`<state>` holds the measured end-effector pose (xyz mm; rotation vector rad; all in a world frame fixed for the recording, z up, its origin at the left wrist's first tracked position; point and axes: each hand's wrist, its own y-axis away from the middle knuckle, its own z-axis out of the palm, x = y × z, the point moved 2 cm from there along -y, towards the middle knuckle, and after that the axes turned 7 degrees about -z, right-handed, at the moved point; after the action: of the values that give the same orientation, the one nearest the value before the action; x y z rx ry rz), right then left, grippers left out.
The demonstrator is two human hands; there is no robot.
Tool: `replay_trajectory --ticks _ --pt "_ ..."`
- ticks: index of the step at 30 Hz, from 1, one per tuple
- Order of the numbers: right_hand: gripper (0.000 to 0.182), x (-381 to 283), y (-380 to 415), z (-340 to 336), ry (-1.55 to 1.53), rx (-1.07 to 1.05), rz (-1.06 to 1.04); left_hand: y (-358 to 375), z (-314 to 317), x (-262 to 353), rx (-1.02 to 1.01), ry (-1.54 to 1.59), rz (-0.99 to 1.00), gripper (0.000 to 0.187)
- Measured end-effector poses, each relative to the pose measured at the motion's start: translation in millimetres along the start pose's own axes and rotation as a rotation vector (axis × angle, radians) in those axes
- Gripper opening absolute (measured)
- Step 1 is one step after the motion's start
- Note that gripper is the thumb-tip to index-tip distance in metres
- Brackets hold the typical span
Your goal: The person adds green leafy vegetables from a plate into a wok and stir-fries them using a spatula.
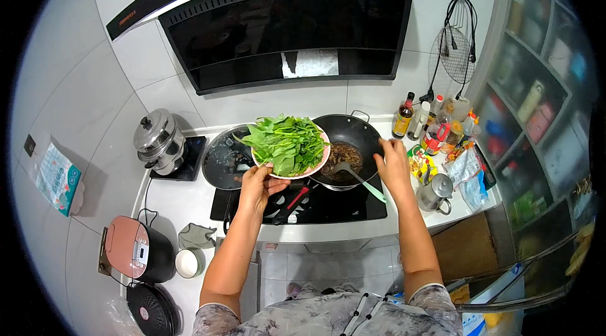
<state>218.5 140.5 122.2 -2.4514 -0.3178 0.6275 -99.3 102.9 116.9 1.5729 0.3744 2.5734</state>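
My left hand (257, 186) grips the near rim of a plate (326, 154) piled with leafy greens (287, 144). The plate is over the gap between the wok and a round dark pan lid (221, 158), partly covering both. Inside the black wok (366, 135) lies a dark brown chopped mixture (346, 154) with some liquid. A spatula or ladle with a pale green handle (372, 191) leans in it, its handle over the near rim. Beside the wok's right rim, my right hand (392, 162) has its thumb and fingers apart, with nothing visible in them.
Sauce bottles (403, 115) and packets stand right of the wok, near a metal pitcher (434, 193). A steamer pot (158, 140) sits at left, above a pink rice cooker (128, 247) and a white cup (187, 263). A range hood (284, 27) overhangs the black stove (341, 210).
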Motion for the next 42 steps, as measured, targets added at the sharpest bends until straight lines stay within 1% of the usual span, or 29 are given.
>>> replay_trajectory --ticks 2,4,6,8,10,12,13,15,16,18,19,23,29,35,36,38,39,41,42 --pt "0.047 -24 -15 -19 -0.042 0.198 -0.151 -3 4 1 0.05 -0.04 0.005 0.034" --pt "0.054 -58 -29 -28 -0.103 0.148 -0.338 -10 6 -1 0.03 -0.041 -0.002 0.033" --pt "0.058 -87 -35 -12 -0.155 0.049 -0.522 -17 11 -2 0.018 -0.049 -0.021 0.03" --pt "0.062 -107 -41 8 -0.186 -0.132 -0.604 -24 17 -5 0.034 -0.079 -0.011 0.028" --pt "0.066 -111 -51 33 -0.222 -0.185 -0.671 -33 21 -9 0.037 -0.091 -0.008 0.026" --pt "0.068 -112 -62 51 -0.197 -0.241 -0.677 -39 25 -11 0.042 -0.112 -0.021 0.031" --pt "0.068 -112 -67 58 -0.196 -0.235 -0.679 -42 27 -12 0.044 -0.109 -0.018 0.028" --pt "0.064 -111 -74 72 -0.144 -0.349 -0.677 -49 29 -14 0.038 -0.121 -0.01 0.026" --pt "0.064 -110 -76 77 -0.144 -0.346 -0.68 -53 31 -15 0.035 -0.131 -0.007 0.024" --pt "0.057 -109 -78 86 -0.098 -0.492 -0.634 -59 34 -16 0.037 -0.149 -0.001 0.021" --pt "0.053 -108 -80 88 -0.089 -0.517 -0.613 -61 36 -15 0.044 -0.164 -0.003 0.021" --pt "0.051 -101 -82 95 -0.107 -0.521 -0.56 -72 39 -15 0.063 -0.218 -0.017 0.023" --pt "0.042 -82 -81 105 -0.049 -0.474 -0.49 -70 48 -12 0.062 -0.229 -0.035 0.025" --pt "0.036 -48 -77 124 0.024 -0.368 -0.399 -79 49 -13 0.066 -0.264 -0.027 0.028" --pt "0.036 -43 -76 126 0.022 -0.367 -0.399 -79 48 -13 0.068 -0.258 -0.022 0.029" --pt "0.034 -27 -74 131 0.086 -0.379 -0.303 -79 46 -12 0.071 -0.261 -0.009 0.029" --pt "0.04 -14 -73 138 0.049 -0.375 -0.256 -78 45 -12 0.073 -0.261 0.002 0.028" --pt "0.04 13 -69 156 0.041 -0.362 -0.234 -76 41 -10 0.094 -0.266 -0.004 0.028" --pt "0.041 17 -68 153 0.035 -0.347 -0.213 -75 38 -7 0.112 -0.27 -0.009 0.028"
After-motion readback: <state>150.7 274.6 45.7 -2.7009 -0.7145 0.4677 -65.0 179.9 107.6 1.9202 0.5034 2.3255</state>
